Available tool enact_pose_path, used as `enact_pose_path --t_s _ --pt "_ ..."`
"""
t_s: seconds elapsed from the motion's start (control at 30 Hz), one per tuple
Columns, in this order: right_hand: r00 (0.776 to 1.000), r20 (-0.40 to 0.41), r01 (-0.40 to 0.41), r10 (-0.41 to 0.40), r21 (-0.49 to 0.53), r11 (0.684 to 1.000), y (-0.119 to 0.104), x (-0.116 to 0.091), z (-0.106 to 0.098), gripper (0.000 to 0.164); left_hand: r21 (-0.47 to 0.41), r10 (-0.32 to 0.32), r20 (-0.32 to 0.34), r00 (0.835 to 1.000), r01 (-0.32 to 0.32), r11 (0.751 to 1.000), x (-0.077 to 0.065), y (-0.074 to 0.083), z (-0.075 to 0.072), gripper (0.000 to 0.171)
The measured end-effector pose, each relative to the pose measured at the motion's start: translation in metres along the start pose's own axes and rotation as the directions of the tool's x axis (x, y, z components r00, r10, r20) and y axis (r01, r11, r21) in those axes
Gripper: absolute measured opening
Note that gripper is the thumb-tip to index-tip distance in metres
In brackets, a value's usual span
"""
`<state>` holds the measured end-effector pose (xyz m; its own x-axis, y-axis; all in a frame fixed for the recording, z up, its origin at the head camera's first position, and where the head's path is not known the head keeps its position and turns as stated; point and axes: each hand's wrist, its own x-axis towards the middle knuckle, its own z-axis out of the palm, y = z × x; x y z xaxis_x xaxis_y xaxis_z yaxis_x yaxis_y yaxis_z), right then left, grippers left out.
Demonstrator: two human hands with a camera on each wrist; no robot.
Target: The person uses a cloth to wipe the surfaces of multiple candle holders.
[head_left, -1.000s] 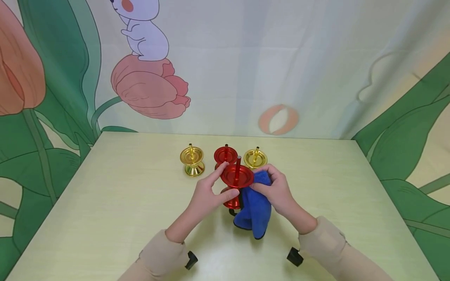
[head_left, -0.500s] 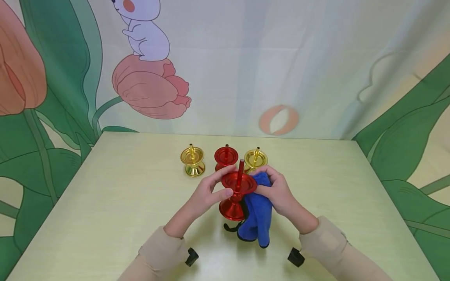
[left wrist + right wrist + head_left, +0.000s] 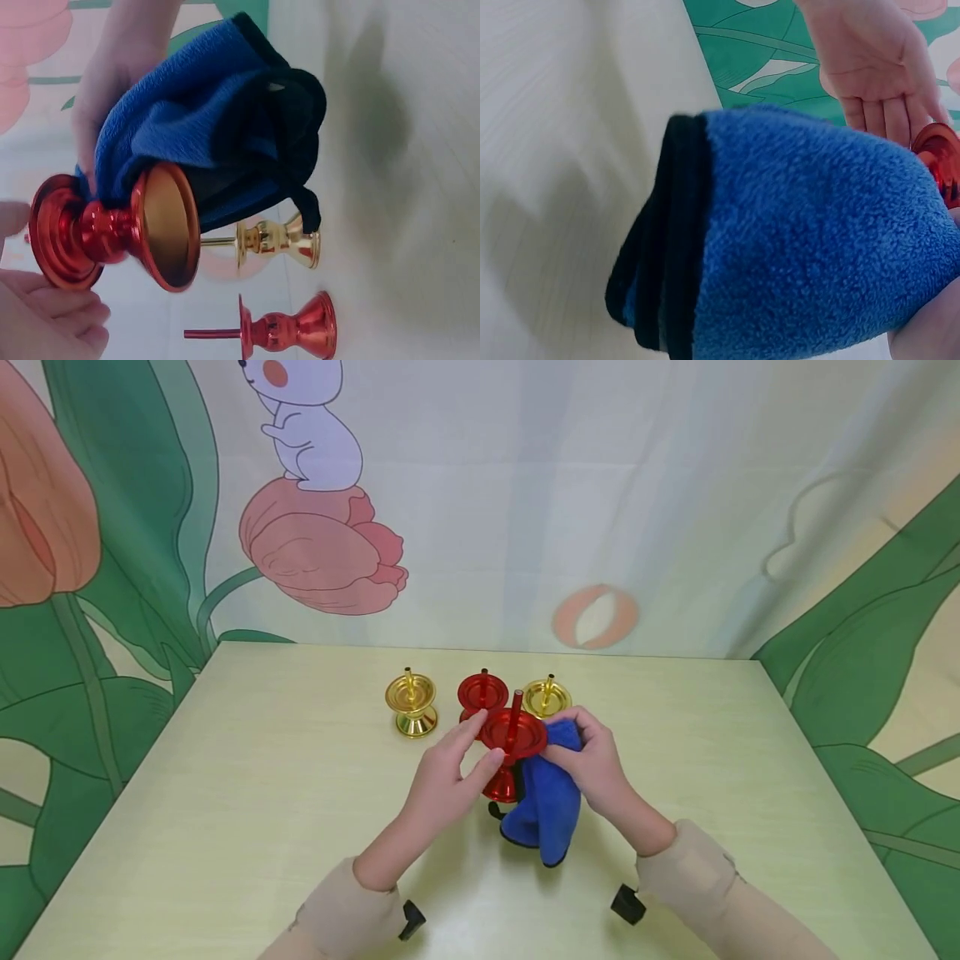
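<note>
A red metal candle holder (image 3: 513, 737), with a wide dish and an upright spike, is held above the table. My left hand (image 3: 447, 777) grips its dish at the rim, thumb on the near side and fingers on the far side. A blue cloth (image 3: 552, 802) with dark edging is pinched in my right hand (image 3: 597, 762) against the holder's right side, just under the dish. In the left wrist view, the hollow, gold-coloured underside of the holder's base (image 3: 169, 225) shows. The folded cloth (image 3: 817, 232) fills much of the right wrist view and covers part of the right hand.
Behind the hands, a gold candle holder (image 3: 415, 702) stands at left, another red one (image 3: 482, 690) in the middle and a second gold one (image 3: 545, 698) at right. A printed curtain (image 3: 480, 527) hangs behind the pale table (image 3: 262, 793).
The held candle holder and the cloth dip toward me, then come back up. The holder now sits slightly further right than a second ago. The standing candle holders stay put.
</note>
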<state>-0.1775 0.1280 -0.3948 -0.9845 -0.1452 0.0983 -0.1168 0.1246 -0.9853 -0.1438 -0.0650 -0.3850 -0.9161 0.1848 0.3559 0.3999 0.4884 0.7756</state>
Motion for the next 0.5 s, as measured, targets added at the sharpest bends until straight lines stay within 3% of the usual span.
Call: enact_pose_path --t_s 0.1,0.23,0.37,0.5 --pt "1.0 0.005 0.024 -0.023 -0.04 0.999 0.001 -0.001 0.001 0.026 0.051 -0.023 -0.003 1.0 0.023 0.998 0.0 0.003 0.004 0.068" --pt "0.999 0.031 0.038 -0.037 -0.046 0.998 0.0 -0.002 0.002 0.026 0.055 -0.058 -0.058 0.997 0.061 0.997 0.001 0.003 0.008 0.075" --pt "0.998 0.064 0.022 -0.022 -0.012 1.0 -0.001 -0.001 0.001 0.026 -0.03 -0.101 -0.079 0.992 0.099 0.995 0.001 -0.002 0.009 0.07" --pt "0.99 0.144 -0.006 -0.006 0.084 0.996 0.0 -0.001 -0.003 0.022 -0.165 -0.16 -0.025 0.987 0.154 0.974 0.0 -0.007 0.006 0.064"
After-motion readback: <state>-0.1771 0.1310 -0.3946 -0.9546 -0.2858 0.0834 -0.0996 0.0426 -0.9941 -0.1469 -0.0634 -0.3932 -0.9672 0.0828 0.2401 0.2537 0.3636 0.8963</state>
